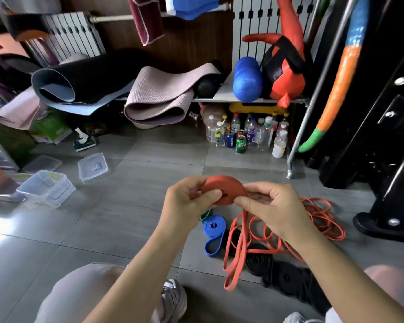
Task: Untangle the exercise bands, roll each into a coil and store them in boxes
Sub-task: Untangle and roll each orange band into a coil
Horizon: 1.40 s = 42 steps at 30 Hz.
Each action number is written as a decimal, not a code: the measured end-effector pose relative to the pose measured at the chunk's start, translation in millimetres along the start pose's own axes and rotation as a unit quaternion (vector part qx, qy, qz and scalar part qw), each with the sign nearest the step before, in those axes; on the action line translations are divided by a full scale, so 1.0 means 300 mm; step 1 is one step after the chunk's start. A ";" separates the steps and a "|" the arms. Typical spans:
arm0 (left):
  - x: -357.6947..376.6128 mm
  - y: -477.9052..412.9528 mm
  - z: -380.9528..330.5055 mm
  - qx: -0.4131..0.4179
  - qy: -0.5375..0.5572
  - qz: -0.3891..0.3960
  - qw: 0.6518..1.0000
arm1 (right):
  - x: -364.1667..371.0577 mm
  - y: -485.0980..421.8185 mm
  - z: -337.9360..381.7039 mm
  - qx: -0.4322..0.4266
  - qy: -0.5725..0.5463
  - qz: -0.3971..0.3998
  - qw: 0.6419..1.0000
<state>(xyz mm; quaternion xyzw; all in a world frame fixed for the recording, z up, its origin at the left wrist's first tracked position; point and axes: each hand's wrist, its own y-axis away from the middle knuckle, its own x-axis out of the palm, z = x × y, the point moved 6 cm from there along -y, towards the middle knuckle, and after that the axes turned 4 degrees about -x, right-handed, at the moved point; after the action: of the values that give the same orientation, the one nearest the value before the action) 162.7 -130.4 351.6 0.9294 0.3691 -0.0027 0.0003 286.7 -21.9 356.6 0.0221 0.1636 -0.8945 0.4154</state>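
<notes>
At the bottom edge: a white trainer (173,297) on the grey tiled floor (117,217), glossy, with glare at the left. Just ahead lie black bands (278,273) in a heap, a blue band (214,231) partly folded, and a green band (205,214) mostly hidden under the left wrist. A tangle of thin orange bands (322,220) spreads to the right.

Above these, held off the floor: the red coil (224,187), half rolled. Left hand (189,197) grips it, fingers curled round the rim, thumb on its face. Right hand (273,206) pinches the band where it meets the coil; the loose red tail (236,248) hangs in loops to the floor.

Further left: clear plastic boxes (47,188) and a separate lid (92,166). Right: black machine frame (383,159).

Back wall: a low shelf (243,99) with rolled mats (149,94) and a blue foam roller (247,78); bottles and cans (247,134) stand beneath. Radiator (72,31) behind.
</notes>
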 end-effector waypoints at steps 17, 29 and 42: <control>0.059 -0.010 -0.070 0.172 -0.447 0.075 0.875 | 0.012 -0.001 -0.027 -0.018 0.099 0.029 0.995; 0.014 0.009 -0.035 -0.023 0.108 0.032 0.993 | -0.042 -0.011 0.005 -0.015 0.002 0.007 1.000; 0.062 0.017 -0.090 0.027 -0.072 0.031 0.997 | -0.085 -0.014 0.041 -0.035 -0.012 -0.011 0.999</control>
<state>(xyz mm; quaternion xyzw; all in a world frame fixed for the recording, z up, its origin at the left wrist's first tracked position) 179.9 -121.1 378.3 0.9373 0.3392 -0.0798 0.0017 301.4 -4.4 373.8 -0.0054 0.1901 -0.8928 0.4083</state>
